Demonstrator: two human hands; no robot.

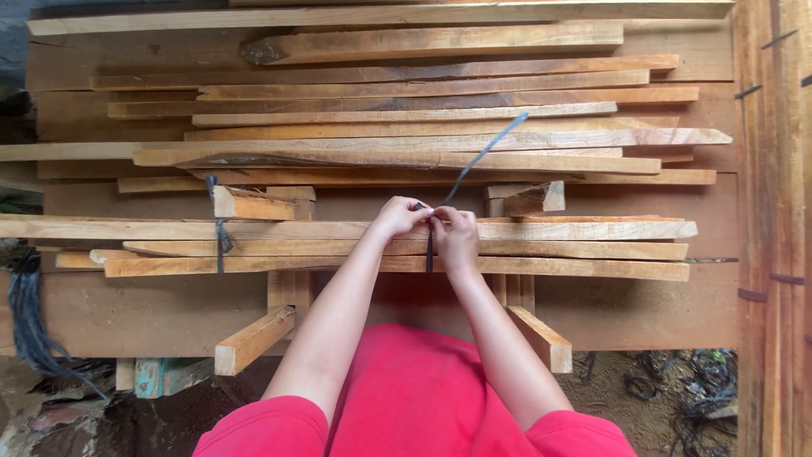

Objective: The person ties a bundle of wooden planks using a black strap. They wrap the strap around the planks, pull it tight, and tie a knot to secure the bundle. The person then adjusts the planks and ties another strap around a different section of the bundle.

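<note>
At the middle of the frame both hands meet over a bundle of wooden slats that lies across two wooden supports. The left hand and the right hand are touching each other, and their fingers are pinched together on a dark strap that loops the bundle. The strap's short part runs up and down the frame, straight across the slats, just under the knuckles; its loose tail leaves the fingers and slants away to the upper right, over the big stack of planks behind.

The slats have their long axis left to right in the frame, so the strap crosses them at a right angle. Both hands sit at the same spot, neither clearly nearer; the left one lies slightly higher in the picture, on the top edge of the bundle, the right one a little lower, over its middle.

Toward the left of the frame a second dark strap already wraps the same slats, well apart from the hands. Open room lies along the bundle on either side of the hands, and below it, between the two supports, above the red clothing. The near edge of the bundle is free; the far edge is close to small wood blocks and the plank stack. More timber stands along the right edge.
</note>
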